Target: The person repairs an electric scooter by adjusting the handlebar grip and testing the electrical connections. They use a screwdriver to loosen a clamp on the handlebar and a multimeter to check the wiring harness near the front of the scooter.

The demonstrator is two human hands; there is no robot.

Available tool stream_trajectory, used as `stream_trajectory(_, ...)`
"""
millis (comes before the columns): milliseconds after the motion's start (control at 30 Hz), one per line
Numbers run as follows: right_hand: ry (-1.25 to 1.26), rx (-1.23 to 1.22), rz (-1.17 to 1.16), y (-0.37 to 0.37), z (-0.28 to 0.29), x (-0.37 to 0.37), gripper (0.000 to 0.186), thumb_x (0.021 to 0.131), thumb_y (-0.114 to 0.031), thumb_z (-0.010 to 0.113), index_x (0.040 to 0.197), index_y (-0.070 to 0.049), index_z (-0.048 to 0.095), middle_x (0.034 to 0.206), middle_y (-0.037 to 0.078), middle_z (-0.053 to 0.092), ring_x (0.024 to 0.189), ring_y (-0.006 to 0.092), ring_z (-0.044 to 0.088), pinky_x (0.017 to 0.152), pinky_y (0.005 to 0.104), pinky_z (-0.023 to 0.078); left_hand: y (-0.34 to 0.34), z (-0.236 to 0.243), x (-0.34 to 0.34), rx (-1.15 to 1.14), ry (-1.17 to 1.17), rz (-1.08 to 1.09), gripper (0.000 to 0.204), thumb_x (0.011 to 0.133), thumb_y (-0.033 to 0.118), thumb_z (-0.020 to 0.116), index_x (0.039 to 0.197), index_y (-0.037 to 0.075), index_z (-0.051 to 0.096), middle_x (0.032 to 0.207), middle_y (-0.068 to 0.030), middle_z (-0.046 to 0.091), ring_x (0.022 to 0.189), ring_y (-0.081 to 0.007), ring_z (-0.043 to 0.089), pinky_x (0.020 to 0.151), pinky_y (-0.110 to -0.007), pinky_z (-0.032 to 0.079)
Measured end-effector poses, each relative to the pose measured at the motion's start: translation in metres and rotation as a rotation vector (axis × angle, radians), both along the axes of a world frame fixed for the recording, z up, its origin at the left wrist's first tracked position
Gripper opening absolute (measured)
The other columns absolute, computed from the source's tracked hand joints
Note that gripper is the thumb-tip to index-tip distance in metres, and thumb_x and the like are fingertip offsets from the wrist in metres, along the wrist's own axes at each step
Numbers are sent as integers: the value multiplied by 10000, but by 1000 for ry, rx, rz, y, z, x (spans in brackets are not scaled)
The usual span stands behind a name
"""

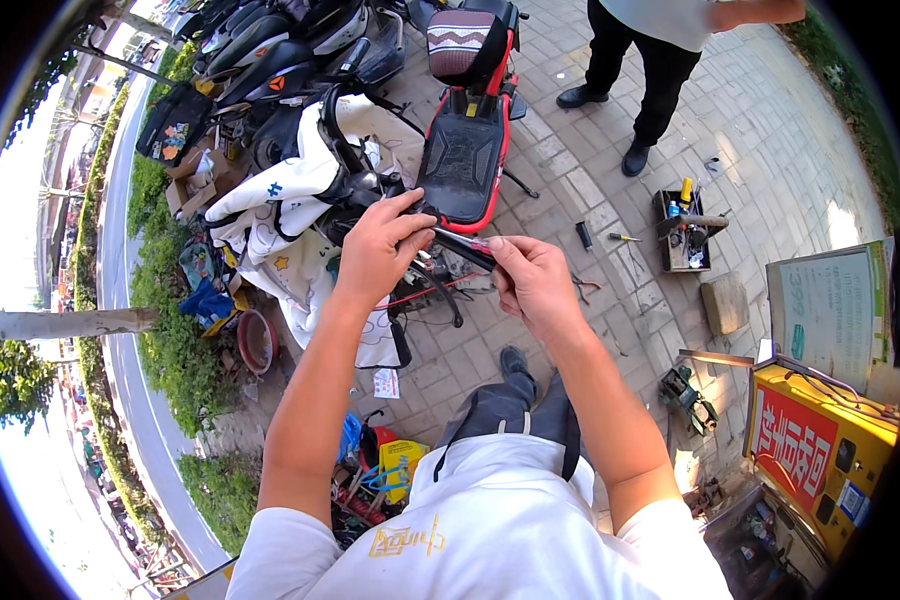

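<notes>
A red and black electric scooter (pixel 462 165) stands in front of me, with a white padded wind cover (pixel 285 185) draped over its front. My left hand (pixel 385 245) is closed over the scooter's handlebar, with its fingertips beside a thin metal shaft. Pinched in my right hand (pixel 535 280) is a slim screwdriver (pixel 478 243) with a reddish handle end; most of the handle is hidden by the fingers. Its shaft lies along the black handlebar grip (pixel 462 248) and points toward my left fingertips. Loose cables (pixel 430 275) hang below the handlebar.
An open toolbox (pixel 685 235) sits on the paving at right, near a screwdriver (pixel 625 238) and a black cylinder (pixel 583 235). A person (pixel 645 60) stands beyond. Parked scooters (pixel 270 60) crowd the far left. A yellow cabinet (pixel 820 450) stands at right, a basin (pixel 257 342) at left.
</notes>
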State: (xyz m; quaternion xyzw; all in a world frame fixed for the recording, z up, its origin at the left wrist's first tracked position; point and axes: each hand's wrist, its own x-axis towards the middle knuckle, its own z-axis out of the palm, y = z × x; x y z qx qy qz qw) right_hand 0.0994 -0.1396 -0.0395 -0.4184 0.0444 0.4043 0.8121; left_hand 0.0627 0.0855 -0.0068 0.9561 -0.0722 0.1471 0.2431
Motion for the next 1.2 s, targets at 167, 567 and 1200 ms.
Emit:
stream_trajectory(167,-1243,-515,-332,16,-27,-25,281,857,-64,663,1132,-19,623,736,117,612,594,244,598,528,339,464,11,6,10,96,10,-132,176,751,116,740,921,79,718,1146,-119,666,977,-290,646,827,-356,521)
stream_trajectory(567,-724,-345,-1,7,1,-1,359,931,-153,618,1259,-13,578,629,3,477,511,104,449,460,270,344,16,7,16,96,-15,-194,128,744,123,743,862,88,709,1085,-91,684,892,-276,664,756,-355,534)
stream_trajectory(1200,-1721,-655,-302,9,-17,-17,343,829,-13,671,1169,-54,645,695,112,517,566,249,507,490,304,402,23,12,20,51,80,-196,121,732,133,747,844,97,722,1083,-77,686,837,-255,676,721,-328,537)
